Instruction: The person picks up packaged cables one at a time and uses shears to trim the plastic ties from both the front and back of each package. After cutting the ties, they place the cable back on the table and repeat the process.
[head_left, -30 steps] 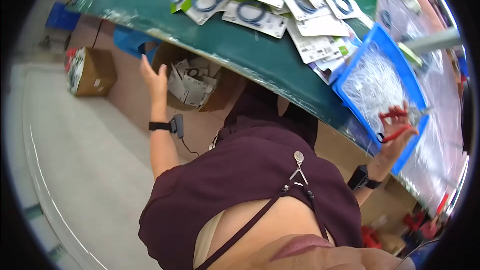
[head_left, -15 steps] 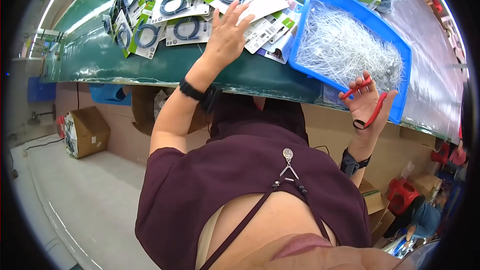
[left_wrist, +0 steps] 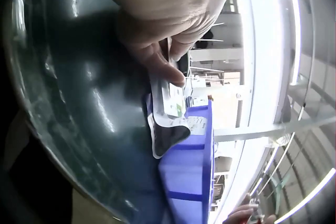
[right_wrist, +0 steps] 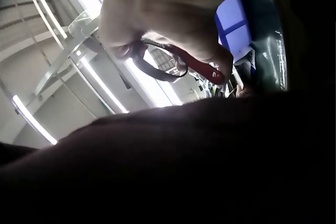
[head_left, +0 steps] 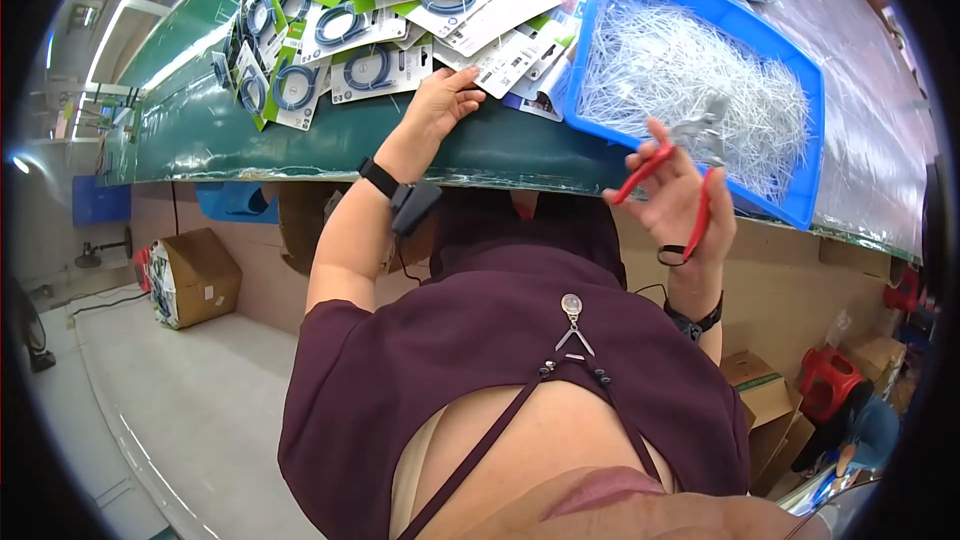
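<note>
My left hand (head_left: 443, 105) is at the near edge of the card pile, its thumb and fingers pinching a white packaging card (head_left: 508, 62). The left wrist view shows this card (left_wrist: 172, 100) edge-on between the fingertips. Blue coiled cables on green-and-white cards (head_left: 368, 68) lie heaped beyond the hand. In my right hand (head_left: 685, 202) are red-handled cutting pliers (head_left: 704, 212), handles spread apart and grey head pointing over the blue tray (head_left: 572, 105). A black loop hangs at one handle's end. The right wrist view shows a red handle (right_wrist: 202, 69) against the palm.
Thin white plastic strips (head_left: 690, 80) fill the tray, on the right of the green tabletop (head_left: 300, 150). Under the table's left end are a cardboard box (head_left: 200, 278) and a blue bin (head_left: 235, 202). A red stool (head_left: 830, 380) stands at lower right.
The left hand came up from below the table's edge, passed over the cards and drew back to pinch one. The right hand moved left with the pliers. The head view turned.
</note>
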`<state>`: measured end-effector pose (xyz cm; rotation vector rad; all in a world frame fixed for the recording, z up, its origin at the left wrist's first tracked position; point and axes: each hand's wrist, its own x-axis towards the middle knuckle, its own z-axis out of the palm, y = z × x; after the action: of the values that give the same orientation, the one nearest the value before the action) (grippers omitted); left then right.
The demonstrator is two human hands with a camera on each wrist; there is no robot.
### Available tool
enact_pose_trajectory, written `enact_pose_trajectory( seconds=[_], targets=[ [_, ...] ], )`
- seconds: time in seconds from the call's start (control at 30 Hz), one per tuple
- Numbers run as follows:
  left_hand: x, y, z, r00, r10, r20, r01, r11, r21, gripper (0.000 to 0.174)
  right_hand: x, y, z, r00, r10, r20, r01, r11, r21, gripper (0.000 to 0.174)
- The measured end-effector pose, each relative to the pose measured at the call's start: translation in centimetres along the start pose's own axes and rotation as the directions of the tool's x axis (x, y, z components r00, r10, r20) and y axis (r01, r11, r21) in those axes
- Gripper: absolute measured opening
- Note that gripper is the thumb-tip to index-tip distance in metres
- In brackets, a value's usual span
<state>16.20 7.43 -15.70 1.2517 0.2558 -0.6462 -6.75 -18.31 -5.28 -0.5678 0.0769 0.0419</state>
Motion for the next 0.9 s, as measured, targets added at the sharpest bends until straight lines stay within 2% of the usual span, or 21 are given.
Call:
enact_pose_trajectory(
  seconds=[0.03, 0.13, 0.17, 0.23, 0.27, 0.37, 0.43, 0.53, 0.57, 0.67, 0.7, 0.73, 0.77, 0.83, 0.87, 0.9],
  targets=[
    [0.2, 0.0, -0.1, 1.000, 0.005, 0.011, -0.005, 1.000, 0.008, 0.014, -0.3, 0.2, 0.0, 1.000, -0.015, 0.001, 0.015, 1.000, 0.000, 0.089],
    [-0.3, 0.5, -2.0, 0.973, -0.118, 0.199, 0.180, 0.928, -0.327, 0.012, -1.9, 1.7, -0.8, 0.951, 0.281, 0.130, -0.256, 0.949, -0.182, 0.096],
    [-1.0, 0.7, -2.6, 0.972, -0.121, 0.203, 0.183, 0.928, -0.323, 0.012, -2.5, 2.0, -0.9, 0.953, 0.277, 0.127, -0.252, 0.951, -0.180, 0.096],
    [-3.1, 1.3, -3.9, 0.865, -0.117, 0.487, 0.357, 0.826, -0.436, 0.015, -3.5, 2.4, -0.8, 0.855, 0.505, 0.120, -0.462, 0.846, -0.267, 0.106],
    [-4.2, 1.4, -4.0, 0.787, -0.089, 0.611, 0.449, 0.762, -0.466, 0.016, -3.6, 2.5, -0.7, 0.854, 0.506, 0.119, -0.463, 0.845, -0.267, 0.106],
    [-8.1, 1.9, -2.2, 0.811, -0.059, 0.582, 0.380, 0.811, -0.446, 0.023, -3.8, 2.8, -0.2, 0.798, 0.588, 0.131, -0.550, 0.800, -0.240, 0.112],
    [-9.8, 1.8, -1.0, 0.826, -0.037, 0.562, 0.335, 0.834, -0.438, 0.027, -3.9, 3.5, -0.7, 0.784, 0.602, 0.153, -0.552, 0.788, -0.273, 0.113],
    [-11.1, 1.2, 0.7, 0.903, -0.200, 0.380, 0.303, 0.923, -0.236, 0.036, -3.8, 3.6, -1.3, 0.762, 0.622, 0.179, -0.546, 0.766, -0.339, 0.114],
    [-11.7, 1.0, 0.8, 0.904, -0.200, 0.379, 0.304, 0.922, -0.239, 0.036, -3.5, 3.3, -1.3, 0.783, 0.600, 0.160, -0.511, 0.769, -0.383, 0.112],
    [-13.8, 0.0, 0.8, 0.967, -0.034, 0.254, 0.035, 0.999, 0.000, 0.041, -3.1, 1.8, -0.9, 0.826, 0.552, 0.114, -0.453, 0.769, -0.451, 0.107],
    [-14.7, 0.0, 0.8, 0.966, -0.043, 0.257, 0.044, 0.999, 0.000, 0.041, -2.8, 0.8, -0.6, 0.908, 0.416, 0.056, -0.289, 0.717, -0.634, 0.099],
    [-15.9, 0.2, 0.6, 0.953, -0.060, 0.296, 0.068, 0.998, -0.018, 0.041, -2.4, 0.1, -0.4, 0.965, 0.259, 0.034, -0.133, 0.597, -0.791, 0.092],
    [-16.9, 0.6, 0.4, 0.940, -0.074, 0.334, 0.091, 0.995, -0.036, 0.041, -2.2, -0.4, -0.4, 0.965, 0.260, 0.026, -0.139, 0.597, -0.790, 0.092],
    [-17.4, 1.2, 0.5, 0.925, -0.092, 0.368, 0.117, 0.992, -0.047, 0.041, -1.6, -0.8, -0.5, 0.995, 0.091, 0.040, -0.006, 0.453, -0.891, 0.079],
    [-17.4, 1.3, 0.8, 0.931, -0.025, 0.363, 0.067, 0.992, -0.102, 0.042, -1.4, -0.7, -0.5, 0.998, 0.008, 0.056, 0.049, 0.368, -0.928, 0.073],
    [-17.1, 1.4, 1.3, 0.934, 0.039, 0.356, 0.018, 0.987, -0.157, 0.042, -1.2, -0.7, -0.5, 0.999, 0.008, 0.046, 0.040, 0.373, -0.927, 0.073]
  ],
)
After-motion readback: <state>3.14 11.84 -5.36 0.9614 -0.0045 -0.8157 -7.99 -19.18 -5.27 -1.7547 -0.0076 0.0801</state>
